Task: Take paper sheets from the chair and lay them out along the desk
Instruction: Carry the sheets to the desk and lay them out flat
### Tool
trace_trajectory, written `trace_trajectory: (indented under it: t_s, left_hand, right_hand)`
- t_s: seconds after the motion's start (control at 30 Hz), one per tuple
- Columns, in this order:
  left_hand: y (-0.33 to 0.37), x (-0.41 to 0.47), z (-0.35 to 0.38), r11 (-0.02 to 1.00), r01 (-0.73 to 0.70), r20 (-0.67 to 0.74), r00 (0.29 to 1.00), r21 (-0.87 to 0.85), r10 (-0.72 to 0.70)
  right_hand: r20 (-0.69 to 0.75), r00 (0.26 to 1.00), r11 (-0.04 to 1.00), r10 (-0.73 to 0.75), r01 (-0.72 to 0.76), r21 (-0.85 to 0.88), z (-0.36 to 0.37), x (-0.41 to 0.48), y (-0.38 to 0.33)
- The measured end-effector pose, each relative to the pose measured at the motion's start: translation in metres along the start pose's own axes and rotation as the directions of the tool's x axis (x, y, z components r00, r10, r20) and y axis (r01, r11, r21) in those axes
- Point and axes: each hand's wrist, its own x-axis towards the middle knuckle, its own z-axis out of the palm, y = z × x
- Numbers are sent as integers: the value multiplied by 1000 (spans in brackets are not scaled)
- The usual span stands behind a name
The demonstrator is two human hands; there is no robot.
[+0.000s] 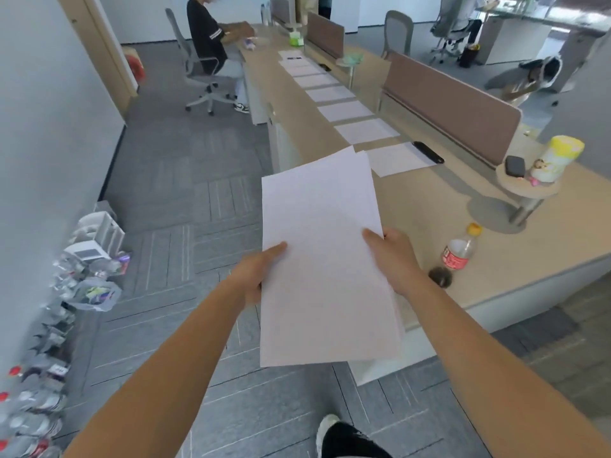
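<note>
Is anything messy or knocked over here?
Yes: a jumble of bottles and plastic bags is heaped on the floor along the left wall. The paper sheets on the desk lie in a neat row.

Loose stack of white paper sheets point(324, 259) held tilted in mid-air beside the desk point(429, 219), pinched at its sides by left hand point(256, 272) and right hand point(395, 259), row of single sheets point(345, 110) laid flat, close together, along the desk toward its far end

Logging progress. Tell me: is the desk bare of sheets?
No, a row of sheets lies along the desk.
</note>
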Motion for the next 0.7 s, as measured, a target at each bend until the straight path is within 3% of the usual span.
trace_trajectory:
  t_s: [0.13, 0.27, 0.33, 0.4, 0.53, 0.63, 0.7]
  left_hand:
    - [35, 64, -20, 983, -99, -168, 978, 157, 126]
    - [89, 130, -30, 928, -185, -235, 934, 324, 268]
    - [121, 161, -32, 912, -210, -206, 933, 353, 295]
    - [153, 186, -28, 939, -233, -168, 945, 254, 280]
    - [190, 242, -10, 983, -120, -64, 989, 142, 130]
    - [208, 299, 7, 917, -112, -13, 992, 383, 126]
    - [224, 339, 20, 820, -195, 85, 980, 538, 177]
  right_hand:
    - [42, 999, 1000, -28, 28, 0, 45, 75, -6]
    - [83, 996, 1000, -12, 13, -8, 79, 157, -16]
    - [91, 996, 1000, -11, 11, 2, 88, 196, -25]
    - [96, 995, 1000, 6, -7, 3, 94, 234, -35]
    - [30, 993, 993, 111, -113, 44, 100, 293, -43]
    - [-39, 989, 990, 141, -140, 13, 102, 325, -40]
    - [-139, 982, 991, 131, -134, -11, 100, 346, -35]
